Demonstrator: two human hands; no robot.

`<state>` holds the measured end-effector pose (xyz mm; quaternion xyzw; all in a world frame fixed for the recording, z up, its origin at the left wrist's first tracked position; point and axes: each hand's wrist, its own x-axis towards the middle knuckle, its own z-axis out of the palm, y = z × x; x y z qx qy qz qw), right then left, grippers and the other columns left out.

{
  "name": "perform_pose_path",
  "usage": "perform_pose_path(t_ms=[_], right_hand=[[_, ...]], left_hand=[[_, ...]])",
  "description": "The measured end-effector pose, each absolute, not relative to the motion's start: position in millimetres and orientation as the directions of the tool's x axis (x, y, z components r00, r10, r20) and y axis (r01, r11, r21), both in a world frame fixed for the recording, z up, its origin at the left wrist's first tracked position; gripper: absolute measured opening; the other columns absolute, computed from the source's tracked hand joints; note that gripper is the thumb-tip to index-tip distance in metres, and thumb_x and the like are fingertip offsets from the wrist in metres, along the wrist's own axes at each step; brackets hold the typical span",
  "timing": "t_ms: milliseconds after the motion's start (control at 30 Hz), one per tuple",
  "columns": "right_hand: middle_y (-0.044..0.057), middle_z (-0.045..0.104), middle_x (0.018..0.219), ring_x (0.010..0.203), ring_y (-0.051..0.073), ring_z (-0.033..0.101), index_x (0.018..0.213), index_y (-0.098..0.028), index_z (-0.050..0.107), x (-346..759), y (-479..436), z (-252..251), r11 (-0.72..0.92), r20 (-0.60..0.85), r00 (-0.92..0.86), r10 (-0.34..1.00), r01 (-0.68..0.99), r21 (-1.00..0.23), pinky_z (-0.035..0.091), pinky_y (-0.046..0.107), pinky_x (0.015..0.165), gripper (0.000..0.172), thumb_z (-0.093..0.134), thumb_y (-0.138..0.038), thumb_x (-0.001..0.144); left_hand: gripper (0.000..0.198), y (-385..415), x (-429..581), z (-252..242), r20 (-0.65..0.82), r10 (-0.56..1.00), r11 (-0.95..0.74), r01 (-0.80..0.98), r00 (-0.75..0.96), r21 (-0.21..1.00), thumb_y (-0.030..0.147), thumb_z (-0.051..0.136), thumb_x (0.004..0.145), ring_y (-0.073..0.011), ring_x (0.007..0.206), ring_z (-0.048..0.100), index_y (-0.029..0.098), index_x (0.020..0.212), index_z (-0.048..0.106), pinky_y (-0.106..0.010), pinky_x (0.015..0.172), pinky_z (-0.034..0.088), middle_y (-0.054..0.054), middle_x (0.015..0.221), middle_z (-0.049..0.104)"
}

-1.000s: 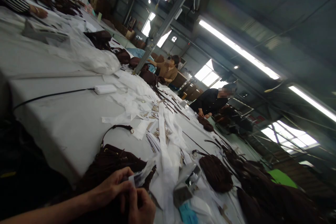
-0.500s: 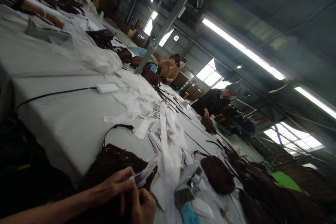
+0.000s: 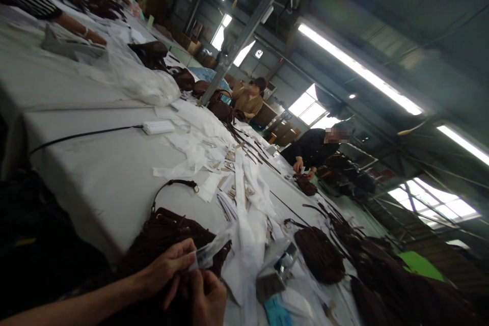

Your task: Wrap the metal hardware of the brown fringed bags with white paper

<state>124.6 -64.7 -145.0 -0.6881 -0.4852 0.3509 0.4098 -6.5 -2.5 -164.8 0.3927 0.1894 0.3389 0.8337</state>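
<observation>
My left hand (image 3: 173, 265) is closed, its thumb and fingers pinching a thin translucent white strip (image 3: 204, 255). Close beside it, my right hand (image 3: 208, 295) has its fingertips pressed on the strip's lower edge. The strip could be plastic film; its exact kind is unclear. Just behind both hands lies a dark brown handbag (image 3: 173, 224) with gathered sides, its short handle (image 3: 171, 182) stretched out on the white table (image 3: 103, 178). Part of the bag is hidden by my hands and forearm.
Right of my hands stand a grey metal dispenser-like device (image 3: 273, 270) and a light-blue item (image 3: 277, 310). Another brown bag (image 3: 319, 254) lies beyond. White paper strips (image 3: 240, 188) and a white power strip (image 3: 157, 127) are mid-table. Co-workers (image 3: 311, 147) work along the far side.
The translucent strip now extends further out to the right from my fingers. A co-worker's striped sleeve at far left has reached further right. My hands stay nearly in place.
</observation>
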Motion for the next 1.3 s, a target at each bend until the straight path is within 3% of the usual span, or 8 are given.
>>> perform_pose_path(t_ms=[300, 467, 667, 867, 1067, 1300], right_hand=[[0.002, 0.064, 0.052, 0.052, 0.014, 0.055, 0.057, -0.015, 0.066, 127, -60, -134, -0.250, -0.130, 0.325, 0.937, 0.360, -0.899, 0.040, 0.023, 0.051, 0.042, 0.060, -0.051, 0.080], [0.001, 0.066, 0.056, 0.054, 0.015, 0.057, 0.059, -0.017, 0.065, 128, -55, -134, -0.289, -0.167, 0.347, 0.923, 0.339, -0.895, 0.043, 0.023, 0.055, 0.030, 0.062, -0.039, 0.078], [-0.001, 0.064, 0.057, 0.057, 0.015, 0.056, 0.062, -0.019, 0.063, 123, -48, -130, -0.292, -0.171, 0.340, 0.925, 0.347, -0.891, 0.042, 0.024, 0.057, 0.028, 0.060, -0.040, 0.080], [-0.001, 0.061, 0.060, 0.061, 0.014, 0.054, 0.062, -0.019, 0.060, 127, -48, -143, -0.182, -0.052, 0.314, 0.948, 0.404, -0.896, 0.042, 0.023, 0.060, 0.033, 0.058, -0.044, 0.082], [-0.001, 0.064, 0.063, 0.042, 0.009, 0.047, 0.097, -0.018, 0.057, 127, -65, -150, -0.109, -0.022, 0.537, 0.843, 0.131, -0.985, 0.037, 0.021, 0.042, 0.048, 0.062, -0.060, 0.077], [0.002, 0.070, 0.070, 0.035, 0.007, 0.045, 0.133, -0.018, 0.034, 99, -71, -148, -0.054, -0.089, 0.456, 0.885, -0.089, -0.995, 0.035, 0.018, 0.035, 0.077, 0.069, -0.054, 0.075]], left_hand=[[0.033, -4, -9, -156, -0.040, 0.705, 0.422, -0.374, 0.708, 0.826, 0.054, 0.046, 0.091, -0.0049, 0.024, 0.045, 0.022, 0.088, 0.042, -0.014, 0.029, 0.039, 0.007, 0.059, 0.059], [0.029, -2, -8, -164, -0.019, 0.669, 0.490, -0.423, 0.743, 0.762, 0.052, 0.042, 0.094, -0.0030, 0.022, 0.040, 0.023, 0.089, 0.039, -0.019, 0.035, 0.047, 0.006, 0.061, 0.061], [0.027, 3, -8, -169, -0.033, 0.671, 0.558, -0.476, 0.740, 0.680, 0.049, 0.045, 0.093, -0.0009, 0.020, 0.029, 0.024, 0.087, 0.038, -0.018, 0.030, 0.043, 0.007, 0.060, 0.060], [0.031, 6, -7, -166, -0.039, 0.719, 0.547, -0.530, 0.694, 0.648, 0.051, 0.045, 0.092, -0.0002, 0.019, 0.027, 0.023, 0.084, 0.038, -0.016, 0.027, 0.037, 0.006, 0.059, 0.060], [0.028, -4, -1, -168, -0.030, 0.793, 0.463, -0.569, 0.609, 0.679, 0.049, 0.045, 0.093, -0.0017, 0.020, 0.033, 0.022, 0.085, 0.041, -0.015, 0.027, 0.038, 0.007, 0.059, 0.059], [0.028, -18, 4, -165, -0.002, 0.878, 0.261, -0.475, 0.478, 0.840, 0.050, 0.050, 0.091, -0.0081, 0.034, 0.051, 0.021, 0.090, 0.047, -0.015, 0.031, 0.038, 0.006, 0.061, 0.055]])
